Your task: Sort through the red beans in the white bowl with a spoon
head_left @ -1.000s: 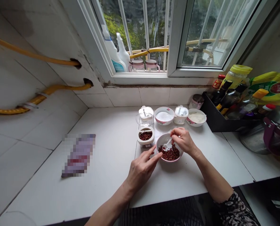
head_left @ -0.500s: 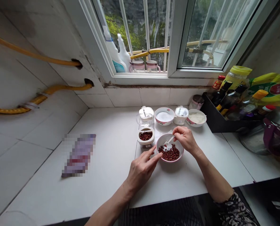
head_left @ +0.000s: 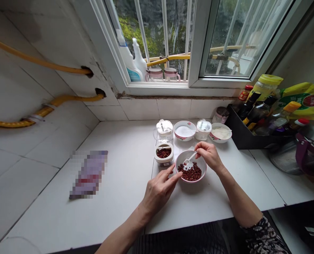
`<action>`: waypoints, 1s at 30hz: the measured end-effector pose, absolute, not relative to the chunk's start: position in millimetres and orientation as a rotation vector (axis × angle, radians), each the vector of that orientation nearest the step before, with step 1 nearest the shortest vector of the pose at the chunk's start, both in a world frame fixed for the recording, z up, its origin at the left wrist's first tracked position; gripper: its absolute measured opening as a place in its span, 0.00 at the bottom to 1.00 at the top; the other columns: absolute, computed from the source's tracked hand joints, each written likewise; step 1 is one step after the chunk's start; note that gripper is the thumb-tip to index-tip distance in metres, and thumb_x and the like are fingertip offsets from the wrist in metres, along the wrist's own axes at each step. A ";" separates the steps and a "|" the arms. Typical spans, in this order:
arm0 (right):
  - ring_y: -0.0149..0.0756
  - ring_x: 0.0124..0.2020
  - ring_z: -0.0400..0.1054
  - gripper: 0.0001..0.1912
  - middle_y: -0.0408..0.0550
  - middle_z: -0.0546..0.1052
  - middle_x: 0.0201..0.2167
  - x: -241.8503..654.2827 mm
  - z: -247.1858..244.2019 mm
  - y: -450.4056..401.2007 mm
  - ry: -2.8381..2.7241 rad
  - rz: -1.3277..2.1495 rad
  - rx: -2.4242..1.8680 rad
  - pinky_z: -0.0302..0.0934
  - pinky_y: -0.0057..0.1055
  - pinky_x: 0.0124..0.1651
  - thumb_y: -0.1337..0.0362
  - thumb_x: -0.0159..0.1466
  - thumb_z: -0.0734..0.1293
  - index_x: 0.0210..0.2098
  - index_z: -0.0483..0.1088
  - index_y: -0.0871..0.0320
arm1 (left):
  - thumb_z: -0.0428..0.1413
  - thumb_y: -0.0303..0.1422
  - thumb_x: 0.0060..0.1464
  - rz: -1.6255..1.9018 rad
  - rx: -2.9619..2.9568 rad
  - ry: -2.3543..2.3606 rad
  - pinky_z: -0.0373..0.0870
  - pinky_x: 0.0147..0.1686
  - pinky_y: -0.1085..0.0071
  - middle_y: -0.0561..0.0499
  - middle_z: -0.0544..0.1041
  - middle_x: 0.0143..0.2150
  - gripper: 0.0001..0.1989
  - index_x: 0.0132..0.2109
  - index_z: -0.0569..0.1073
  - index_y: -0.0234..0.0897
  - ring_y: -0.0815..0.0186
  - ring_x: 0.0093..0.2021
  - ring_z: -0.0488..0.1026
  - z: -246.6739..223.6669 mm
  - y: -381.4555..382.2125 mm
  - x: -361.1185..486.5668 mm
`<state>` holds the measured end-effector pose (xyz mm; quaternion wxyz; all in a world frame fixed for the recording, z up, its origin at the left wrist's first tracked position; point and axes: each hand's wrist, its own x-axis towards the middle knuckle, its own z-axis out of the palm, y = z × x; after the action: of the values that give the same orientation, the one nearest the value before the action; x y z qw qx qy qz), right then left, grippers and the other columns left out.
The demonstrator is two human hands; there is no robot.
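A white bowl with a pink rim (head_left: 203,175) stands on the counter, holding reddish-brown peppercorns (head_left: 191,173). My left hand (head_left: 160,187) grips its left rim, one digit over the edge and other fingers against the outside. Between thumb and fingers, my right hand (head_left: 207,155) pinches the handle of a small white spoon (head_left: 189,159). The spoon's scoop is inside the bowl, at the far edge of the peppercorns. Just left of the bowl sits a seasoning jar (head_left: 164,161) with its clear lid raised and similar peppercorns inside.
Behind stand a bowl of white granules (head_left: 184,131), a lidded white jar (head_left: 203,129) and a bowl of off-white powder (head_left: 220,132). At right, a black box (head_left: 241,135) holds several bottles, beside a glass pot (head_left: 311,155). A blurred purple packet (head_left: 89,174) lies left.
The spoon has shifted slightly within the bowl, its scoop showing more plainly. My right hand has moved a little with it; my left hand stays at the rim.
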<state>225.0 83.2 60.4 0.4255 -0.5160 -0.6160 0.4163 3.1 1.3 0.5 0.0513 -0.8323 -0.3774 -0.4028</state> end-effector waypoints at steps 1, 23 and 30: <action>0.33 0.20 0.69 0.06 0.40 0.73 0.14 225.1 60.5 83.5 -1.528 1.044 -1.287 0.63 0.28 0.30 0.65 0.50 0.61 0.24 0.70 0.56 | 0.52 0.25 0.64 -1.221 -2.535 -1.153 0.78 0.38 0.69 0.40 0.76 0.56 0.14 0.53 0.76 0.39 0.63 0.43 0.78 0.5 1.3 3.0; 0.34 0.25 0.71 0.09 0.43 0.77 0.20 206.3 67.3 90.4 -1.282 1.181 -1.082 0.67 0.34 0.37 0.58 0.54 0.68 0.30 0.71 0.57 | 0.51 0.25 0.64 -1.250 -2.524 -1.151 0.78 0.39 0.69 0.39 0.76 0.56 0.14 0.52 0.76 0.39 0.62 0.44 0.78 -1.8 1.7 4.5; 0.38 0.36 0.75 0.05 0.47 0.81 0.31 173.9 67.8 73.6 -1.664 0.669 -0.955 0.66 0.40 0.48 0.62 0.67 0.63 0.38 0.69 0.55 | 0.51 0.27 0.65 -1.240 -2.507 -1.145 0.78 0.38 0.69 0.40 0.76 0.55 0.14 0.53 0.75 0.40 0.62 0.44 0.78 -0.3 2.2 5.8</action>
<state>173.9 73.6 67.8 0.5269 -0.3994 -0.6961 0.2798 5.8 2.2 -0.3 0.0598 -0.8281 -0.3781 -0.4096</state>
